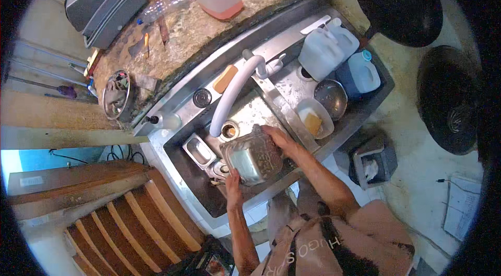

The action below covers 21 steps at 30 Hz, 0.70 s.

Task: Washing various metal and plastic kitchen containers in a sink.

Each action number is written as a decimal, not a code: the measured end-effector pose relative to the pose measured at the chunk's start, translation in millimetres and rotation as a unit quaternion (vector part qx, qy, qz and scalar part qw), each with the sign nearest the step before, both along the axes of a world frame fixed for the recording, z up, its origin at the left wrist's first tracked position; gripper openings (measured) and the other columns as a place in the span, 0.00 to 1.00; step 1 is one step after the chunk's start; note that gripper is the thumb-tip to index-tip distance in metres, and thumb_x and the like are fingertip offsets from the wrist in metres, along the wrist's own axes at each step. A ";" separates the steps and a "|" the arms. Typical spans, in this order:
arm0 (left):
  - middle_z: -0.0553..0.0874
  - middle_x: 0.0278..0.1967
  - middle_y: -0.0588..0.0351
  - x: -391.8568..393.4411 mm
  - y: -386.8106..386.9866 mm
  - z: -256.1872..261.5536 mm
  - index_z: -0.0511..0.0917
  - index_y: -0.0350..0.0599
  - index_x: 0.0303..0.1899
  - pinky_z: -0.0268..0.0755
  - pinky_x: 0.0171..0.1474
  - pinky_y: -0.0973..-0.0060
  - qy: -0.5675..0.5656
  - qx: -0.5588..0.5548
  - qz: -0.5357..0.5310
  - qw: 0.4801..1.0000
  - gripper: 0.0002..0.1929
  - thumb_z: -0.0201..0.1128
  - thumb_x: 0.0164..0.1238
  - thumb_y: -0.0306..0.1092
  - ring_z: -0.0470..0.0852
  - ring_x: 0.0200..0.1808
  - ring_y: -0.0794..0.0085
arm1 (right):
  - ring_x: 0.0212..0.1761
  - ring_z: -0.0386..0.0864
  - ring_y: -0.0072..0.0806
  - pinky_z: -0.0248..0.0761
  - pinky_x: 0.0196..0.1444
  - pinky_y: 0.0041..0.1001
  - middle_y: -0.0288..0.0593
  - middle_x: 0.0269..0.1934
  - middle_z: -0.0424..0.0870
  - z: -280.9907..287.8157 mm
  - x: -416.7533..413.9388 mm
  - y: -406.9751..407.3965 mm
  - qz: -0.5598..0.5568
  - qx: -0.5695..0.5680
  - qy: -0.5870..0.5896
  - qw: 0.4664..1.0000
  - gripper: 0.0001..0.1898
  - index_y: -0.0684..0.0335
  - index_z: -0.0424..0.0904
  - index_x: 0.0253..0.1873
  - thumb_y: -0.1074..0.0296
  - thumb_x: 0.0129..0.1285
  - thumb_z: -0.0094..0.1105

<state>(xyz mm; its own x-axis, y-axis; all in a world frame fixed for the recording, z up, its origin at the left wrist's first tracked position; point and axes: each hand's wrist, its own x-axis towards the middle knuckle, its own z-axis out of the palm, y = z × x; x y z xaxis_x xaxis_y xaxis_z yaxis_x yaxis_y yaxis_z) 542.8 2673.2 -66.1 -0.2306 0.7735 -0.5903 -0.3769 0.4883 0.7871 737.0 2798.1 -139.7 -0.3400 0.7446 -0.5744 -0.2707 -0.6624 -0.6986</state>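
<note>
Both my hands hold a rectangular stainless steel pan over the left basin of a double sink. My left hand grips its near left edge, and my right hand grips its right side by the upper corner. The pan looks wet, its base turned towards me. Beyond it arches a pale faucet spout, whose end hangs near the drain. A small steel container lies in the basin to the left of the pan, with more metal pieces partly hidden beside it.
The right basin holds plastic jugs, a metal bowl and a plastic tub with a sponge. On the ledge are another sponge, a drain strainer and a bottle. A bin stands at the right.
</note>
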 end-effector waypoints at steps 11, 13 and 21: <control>0.82 0.28 0.41 44.9 24.1 39.9 0.75 0.37 0.36 0.73 0.32 0.60 0.506 0.082 -0.513 0.689 0.08 0.57 0.57 0.30 0.82 0.30 0.50 | 0.57 0.71 0.34 0.61 0.60 0.31 0.50 0.55 0.76 12.1 -5.4 -1.6 0.102 0.021 -0.167 0.980 0.27 0.66 0.75 0.56 0.47 0.70 0.39; 0.82 0.24 0.48 52.0 21.5 12.7 0.72 0.41 0.37 0.75 0.29 0.59 0.574 0.121 -0.470 0.660 0.12 0.62 0.49 0.29 0.83 0.24 0.55 | 0.57 0.71 0.33 0.60 0.60 0.31 0.50 0.54 0.77 54.4 -11.8 -5.1 0.043 -0.045 -0.178 0.982 0.27 0.65 0.74 0.57 0.46 0.70 0.41; 0.81 0.35 0.47 57.1 27.9 12.1 0.74 0.41 0.41 0.71 0.42 0.59 0.540 0.235 -0.422 0.689 0.18 0.67 0.48 0.35 0.80 0.40 0.55 | 0.41 0.80 0.52 0.72 0.43 0.39 0.60 0.37 0.81 15.7 6.1 -22.6 0.117 0.250 -0.474 0.836 0.22 0.67 0.77 0.46 0.68 0.42 0.66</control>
